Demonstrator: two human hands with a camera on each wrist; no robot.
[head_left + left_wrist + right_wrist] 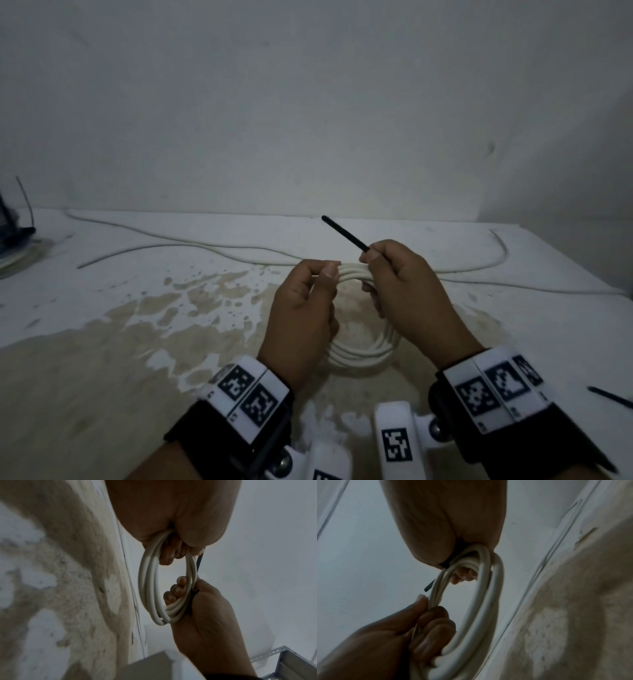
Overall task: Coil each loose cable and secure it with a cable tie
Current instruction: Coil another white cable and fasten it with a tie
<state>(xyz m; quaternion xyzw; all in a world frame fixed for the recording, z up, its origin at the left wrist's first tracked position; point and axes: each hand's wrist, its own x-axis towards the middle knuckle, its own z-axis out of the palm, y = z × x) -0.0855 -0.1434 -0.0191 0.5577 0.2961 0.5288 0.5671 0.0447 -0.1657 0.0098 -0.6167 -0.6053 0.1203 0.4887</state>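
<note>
A coil of round white cable [359, 353] is held above the stained white table [137, 342]. Its left side is gripped by the left hand [301, 318], fingers curled round the loops. Its right side, together with a thin black cable tie [344, 233], is gripped by the right hand [414, 294]. A loose white cable [191, 245] lies behind.

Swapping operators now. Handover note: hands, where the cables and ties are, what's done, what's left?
Left hand grips one side of the white coil, held over the table.
Right hand grips the other side and pinches a black tie; its tail sticks up.
Done: this cable is coiled.
Left: whether the tie is closed cannot be seen. A loose white cable lies behind; a spare tie lies right.
</note>
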